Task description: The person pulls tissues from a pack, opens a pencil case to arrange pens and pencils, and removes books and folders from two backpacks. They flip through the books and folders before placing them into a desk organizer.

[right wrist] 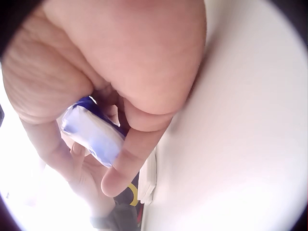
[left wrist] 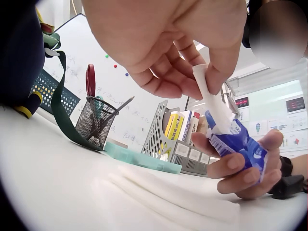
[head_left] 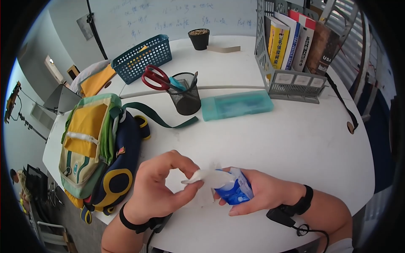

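Note:
My right hand [head_left: 272,192] grips a small blue plastic tissue packet [head_left: 233,193], thumb along its near side and fingers behind it. A white tissue [head_left: 213,178] sticks out of the packet's opening toward the left. Thumb and index finger of my left hand [head_left: 160,187] pinch the outer end of that tissue, while its other end is still inside the packet. Below the hands, several folded white tissues [left wrist: 168,197] lie on the white table in the left wrist view. In the right wrist view the packet [right wrist: 94,134] sits between thumb and fingers.
A green, yellow and navy backpack [head_left: 90,147] lies at the left, its strap [head_left: 154,116] trailing across the table. Behind the hands stand a mesh pen cup [head_left: 185,99] with red scissors and a teal pencil case [head_left: 237,105]. A grey book rack [head_left: 295,84] is back right, a blue basket [head_left: 143,59] back left.

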`<move>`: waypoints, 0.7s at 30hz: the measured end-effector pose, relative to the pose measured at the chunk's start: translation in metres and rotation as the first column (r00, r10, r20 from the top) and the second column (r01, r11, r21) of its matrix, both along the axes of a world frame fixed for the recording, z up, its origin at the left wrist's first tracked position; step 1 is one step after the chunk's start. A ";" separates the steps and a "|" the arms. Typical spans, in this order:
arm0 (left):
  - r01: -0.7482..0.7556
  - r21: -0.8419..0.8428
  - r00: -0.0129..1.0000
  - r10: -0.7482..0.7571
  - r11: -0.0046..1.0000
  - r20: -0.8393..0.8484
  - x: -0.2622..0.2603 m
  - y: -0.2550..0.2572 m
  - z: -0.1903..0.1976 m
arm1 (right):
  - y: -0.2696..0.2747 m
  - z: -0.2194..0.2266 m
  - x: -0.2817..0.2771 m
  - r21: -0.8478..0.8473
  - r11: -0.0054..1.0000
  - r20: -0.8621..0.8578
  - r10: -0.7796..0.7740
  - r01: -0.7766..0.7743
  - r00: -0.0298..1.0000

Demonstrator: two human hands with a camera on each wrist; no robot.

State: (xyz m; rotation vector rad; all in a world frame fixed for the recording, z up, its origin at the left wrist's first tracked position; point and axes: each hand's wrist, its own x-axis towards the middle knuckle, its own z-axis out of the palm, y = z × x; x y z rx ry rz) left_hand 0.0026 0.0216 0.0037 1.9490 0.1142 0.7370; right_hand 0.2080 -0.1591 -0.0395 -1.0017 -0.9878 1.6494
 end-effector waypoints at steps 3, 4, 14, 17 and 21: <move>0.050 0.086 0.997 -0.044 0.995 -0.070 0.001 -0.001 0.005 | 0.000 0.000 -0.005 -0.024 1.000 0.013 -0.012 0.013 1.000; 0.065 0.146 0.994 -0.051 0.987 -0.094 0.002 -0.002 0.006 | 0.000 0.002 -0.005 -0.033 0.999 0.056 0.002 0.000 0.998; 0.035 0.201 0.979 0.007 0.979 -0.205 0.003 -0.012 0.004 | -0.001 0.007 -0.010 -0.014 0.998 0.256 0.060 -0.058 0.965; 0.067 0.185 0.978 -0.029 0.980 -0.204 0.006 -0.014 0.003 | -0.001 0.008 -0.007 -0.027 0.995 0.305 0.095 -0.091 0.948; -0.005 0.074 0.990 0.015 0.997 -0.141 0.004 -0.010 0.009 | -0.002 0.005 -0.007 0.010 1.000 0.230 0.024 -0.028 0.973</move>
